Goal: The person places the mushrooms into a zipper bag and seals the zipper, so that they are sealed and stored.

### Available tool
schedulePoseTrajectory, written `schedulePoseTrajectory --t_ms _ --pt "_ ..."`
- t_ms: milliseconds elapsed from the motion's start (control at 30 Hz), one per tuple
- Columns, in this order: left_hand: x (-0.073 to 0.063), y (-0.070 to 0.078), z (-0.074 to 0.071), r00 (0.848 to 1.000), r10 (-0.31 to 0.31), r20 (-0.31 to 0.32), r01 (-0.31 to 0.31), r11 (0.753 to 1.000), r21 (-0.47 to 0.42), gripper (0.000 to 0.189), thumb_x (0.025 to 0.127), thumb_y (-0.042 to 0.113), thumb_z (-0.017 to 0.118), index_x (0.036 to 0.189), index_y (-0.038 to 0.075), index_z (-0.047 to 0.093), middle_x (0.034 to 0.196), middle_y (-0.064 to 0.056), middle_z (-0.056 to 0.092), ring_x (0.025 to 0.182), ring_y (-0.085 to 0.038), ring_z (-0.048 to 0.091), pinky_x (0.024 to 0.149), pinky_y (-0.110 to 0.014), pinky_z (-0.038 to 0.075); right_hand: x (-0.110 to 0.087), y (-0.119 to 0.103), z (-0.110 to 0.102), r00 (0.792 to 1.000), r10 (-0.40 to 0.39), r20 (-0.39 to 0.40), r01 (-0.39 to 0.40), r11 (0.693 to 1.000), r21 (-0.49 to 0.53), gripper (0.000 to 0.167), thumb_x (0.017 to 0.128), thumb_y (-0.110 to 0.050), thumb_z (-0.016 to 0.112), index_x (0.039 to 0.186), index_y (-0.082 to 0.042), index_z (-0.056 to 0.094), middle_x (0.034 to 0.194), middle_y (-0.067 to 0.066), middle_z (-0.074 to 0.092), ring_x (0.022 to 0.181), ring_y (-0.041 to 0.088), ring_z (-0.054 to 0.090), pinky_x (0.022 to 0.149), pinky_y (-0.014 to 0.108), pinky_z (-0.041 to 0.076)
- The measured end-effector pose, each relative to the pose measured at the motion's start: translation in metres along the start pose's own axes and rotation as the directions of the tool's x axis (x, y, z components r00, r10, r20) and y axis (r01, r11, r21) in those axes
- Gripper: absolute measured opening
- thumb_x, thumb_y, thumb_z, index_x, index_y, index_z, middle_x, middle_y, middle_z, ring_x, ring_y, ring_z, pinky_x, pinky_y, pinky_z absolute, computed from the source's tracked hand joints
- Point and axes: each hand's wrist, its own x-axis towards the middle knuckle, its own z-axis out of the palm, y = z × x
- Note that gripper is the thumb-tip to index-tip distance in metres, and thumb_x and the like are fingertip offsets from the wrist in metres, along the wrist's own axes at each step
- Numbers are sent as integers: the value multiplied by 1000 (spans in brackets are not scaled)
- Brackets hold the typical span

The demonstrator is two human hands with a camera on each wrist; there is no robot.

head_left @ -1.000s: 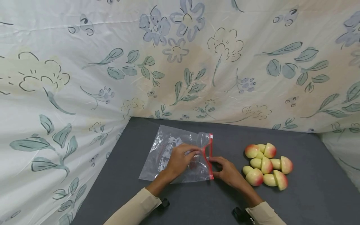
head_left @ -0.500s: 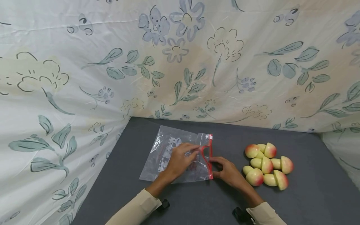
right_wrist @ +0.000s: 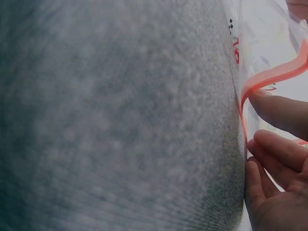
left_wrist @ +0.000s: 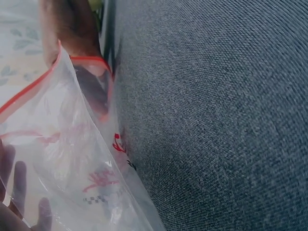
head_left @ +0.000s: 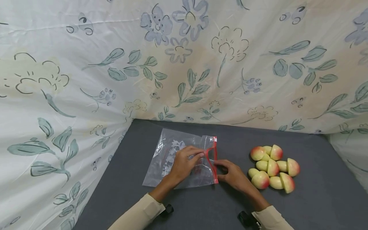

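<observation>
A clear zip bag (head_left: 156, 169) with a red-edged mouth and white print lies on the dark table. My left hand (head_left: 184, 161) bends over the bag and pinches its upper layer beside the red edge, its fingers showing through the plastic in the left wrist view. The mouth gapes between the hands, its red strip (right_wrist: 274, 74) bowed upward in the right wrist view. My right hand (head_left: 234, 175) rests on the table at the mouth, bent fingers (right_wrist: 284, 149) and thumb holding the lower edge. The bag's inside looks bare of contents.
To the right of my right hand sits a group of several mushroom-shaped pieces (head_left: 260, 180), pale yellow with red-tinted caps. Flowered cloth (head_left: 195, 95) hangs behind and at the sides of the dark table (head_left: 207, 210).
Both hands keep their places on the bag. The bag's mouth has shifted only very slightly, and the mushroom-shaped pieces have stayed where they were.
</observation>
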Motion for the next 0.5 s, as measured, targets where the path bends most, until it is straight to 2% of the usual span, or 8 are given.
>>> schedulePoseTrajectory --t_ms 333,500 --pt "0 2 -2 998 -53 23 54 998 -30 16 100 18 76 114 14 83 107 4 77 99 -9 71 80 -28 58 0 2 0 1000 -4 4 4 1000 -2 53 86 -17 89 134 -7 72 137 11 69 130 33 63 105 50 54" --pt "-1 0 -2 999 -41 8 41 998 -38 16 98 16 78 113 13 83 106 4 79 98 -9 73 80 -28 59 -2 4 -1 1000 -18 2 18 1000 6 52 87 -20 89 134 -7 72 137 12 69 131 34 63 106 51 54"
